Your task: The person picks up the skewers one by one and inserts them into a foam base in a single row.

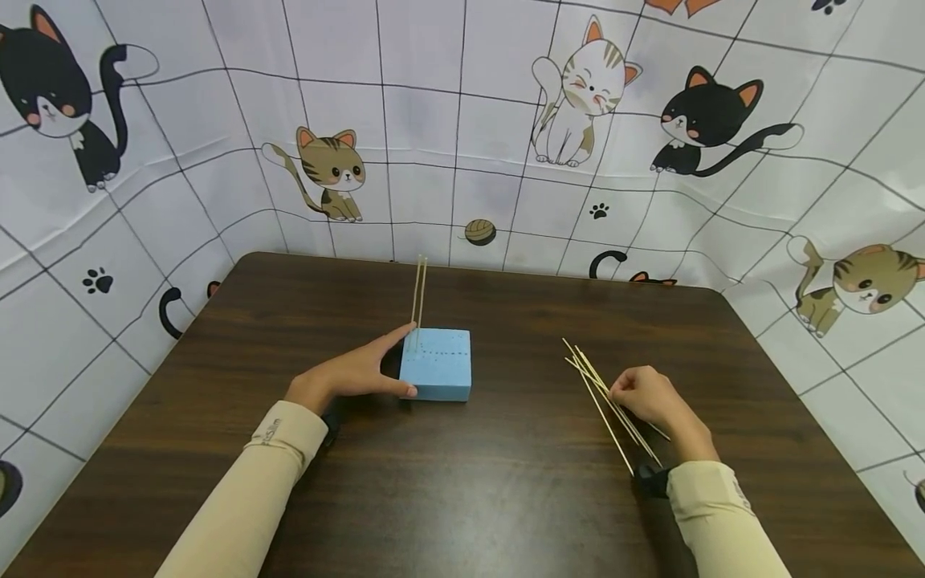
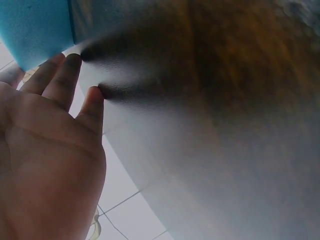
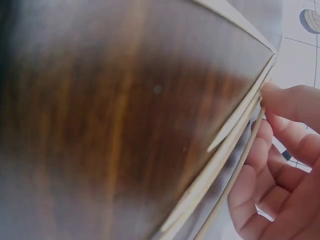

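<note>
Pinching what looks like one thin skewer [image 3: 235,172], right hand [image 1: 646,395] has thumb and forefinger pressed together, other fingers curled below; station is well to the right of the blue foam block [image 1: 437,373]. Loose wooden skewers [image 1: 594,375] lie crossed under and beside that hand, also right of the block. Left hand [image 1: 361,369] at the block's left side, fingers fairly straight, thumb and forefinger spread wide: thumb tip at the near left corner, forefinger tip by the far left one. Pressure cannot be told. Two upright skewers [image 1: 421,305] stand in the block's top toward its far left corner, close together, leaning slightly, just beside that forefinger. Small dark marks [image 1: 442,352] cross the block's top, probably holes. Hazards, as judged: overlapping sticks could snag, so lifting one may drag or roll a neighbour over the dark wood-grain table [image 1: 499,498]. Shaft so slim may swivel in a two-point pinch. Light foam could skid should the left fingers slacken under a push; a forefinger slip could knock the standing pair askew.
</note>
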A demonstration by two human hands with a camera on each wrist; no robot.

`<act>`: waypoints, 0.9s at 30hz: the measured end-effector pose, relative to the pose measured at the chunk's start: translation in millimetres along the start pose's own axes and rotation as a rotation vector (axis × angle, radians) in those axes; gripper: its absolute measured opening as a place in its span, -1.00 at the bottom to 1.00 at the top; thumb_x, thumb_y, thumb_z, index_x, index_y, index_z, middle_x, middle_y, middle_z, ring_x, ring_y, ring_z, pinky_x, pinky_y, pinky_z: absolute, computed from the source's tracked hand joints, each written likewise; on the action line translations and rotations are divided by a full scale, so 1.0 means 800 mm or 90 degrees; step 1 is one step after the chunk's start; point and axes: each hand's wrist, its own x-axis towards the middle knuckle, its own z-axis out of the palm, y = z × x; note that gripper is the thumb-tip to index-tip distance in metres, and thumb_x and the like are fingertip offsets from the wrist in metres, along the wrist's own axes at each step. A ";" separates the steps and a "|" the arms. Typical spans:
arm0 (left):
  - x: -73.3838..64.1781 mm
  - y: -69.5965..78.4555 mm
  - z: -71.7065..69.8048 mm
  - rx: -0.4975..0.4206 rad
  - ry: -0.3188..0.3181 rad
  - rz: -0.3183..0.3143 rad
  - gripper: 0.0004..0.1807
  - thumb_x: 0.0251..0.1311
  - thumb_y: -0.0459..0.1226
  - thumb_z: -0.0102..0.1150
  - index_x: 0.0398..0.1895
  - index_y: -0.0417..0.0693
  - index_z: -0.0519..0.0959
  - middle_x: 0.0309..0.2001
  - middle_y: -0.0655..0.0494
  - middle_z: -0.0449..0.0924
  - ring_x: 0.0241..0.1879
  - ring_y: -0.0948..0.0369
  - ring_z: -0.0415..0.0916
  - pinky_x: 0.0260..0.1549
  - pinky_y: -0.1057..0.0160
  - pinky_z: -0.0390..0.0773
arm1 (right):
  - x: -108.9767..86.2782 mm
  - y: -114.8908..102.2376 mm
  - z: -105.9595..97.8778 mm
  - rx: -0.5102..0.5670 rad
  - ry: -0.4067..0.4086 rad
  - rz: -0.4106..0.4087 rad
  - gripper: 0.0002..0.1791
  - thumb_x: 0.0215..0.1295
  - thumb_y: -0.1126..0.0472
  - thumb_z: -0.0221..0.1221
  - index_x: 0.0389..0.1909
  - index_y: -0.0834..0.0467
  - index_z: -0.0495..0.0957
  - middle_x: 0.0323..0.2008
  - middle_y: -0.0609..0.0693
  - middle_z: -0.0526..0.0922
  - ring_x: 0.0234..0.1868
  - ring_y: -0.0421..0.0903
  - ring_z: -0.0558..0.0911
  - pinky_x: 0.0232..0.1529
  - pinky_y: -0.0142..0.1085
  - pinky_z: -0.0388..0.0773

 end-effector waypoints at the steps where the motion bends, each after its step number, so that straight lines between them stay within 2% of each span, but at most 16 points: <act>1: 0.000 0.000 0.000 0.001 0.000 0.000 0.23 0.07 0.08 0.42 0.62 0.11 -0.23 0.60 -0.07 -0.27 0.56 -0.13 -0.24 0.41 -0.30 -0.06 | -0.001 0.000 -0.001 0.000 0.002 0.003 -0.85 0.32 0.22 0.22 -0.37 0.22 0.64 -0.42 0.01 0.63 -0.40 -0.07 0.50 -0.34 -0.19 0.46; 5: 0.001 -0.001 0.001 0.002 0.000 -0.005 0.23 0.07 0.08 0.42 0.62 0.12 -0.23 0.60 -0.08 -0.27 0.56 -0.13 -0.24 0.42 -0.30 -0.07 | -0.003 -0.001 -0.007 0.000 0.023 0.003 -0.84 0.34 0.21 0.19 -0.35 0.22 0.62 -0.43 0.01 0.60 -0.39 -0.06 0.50 -0.34 -0.20 0.43; 11: 0.001 -0.003 0.001 0.001 -0.002 -0.013 0.24 0.06 0.09 0.42 0.62 0.14 -0.24 0.61 -0.05 -0.28 0.56 -0.11 -0.25 0.42 -0.29 -0.08 | -0.005 -0.018 -0.024 0.007 0.100 -0.045 -0.85 0.39 0.21 0.16 -0.28 0.24 0.58 -0.37 0.05 0.61 -0.36 -0.05 0.52 -0.33 -0.18 0.44; 19: 0.002 -0.005 0.001 0.000 -0.002 -0.013 0.24 0.06 0.11 0.41 0.62 0.17 -0.24 0.61 -0.04 -0.29 0.56 -0.11 -0.25 0.42 -0.30 -0.08 | 0.004 -0.076 -0.035 0.068 0.208 -0.118 -0.86 0.41 0.21 0.15 -0.24 0.23 0.56 -0.43 0.05 0.57 -0.42 -0.07 0.47 -0.36 -0.24 0.40; 27: 0.002 -0.003 0.001 0.001 -0.002 -0.004 0.24 0.04 0.10 0.44 0.62 0.19 -0.23 0.61 0.01 -0.25 0.56 -0.06 -0.22 0.43 -0.25 -0.03 | 0.017 -0.135 -0.028 0.143 0.267 -0.171 -0.84 0.42 0.18 0.16 -0.19 0.23 0.55 -0.34 0.08 0.59 -0.33 -0.06 0.52 -0.30 -0.33 0.45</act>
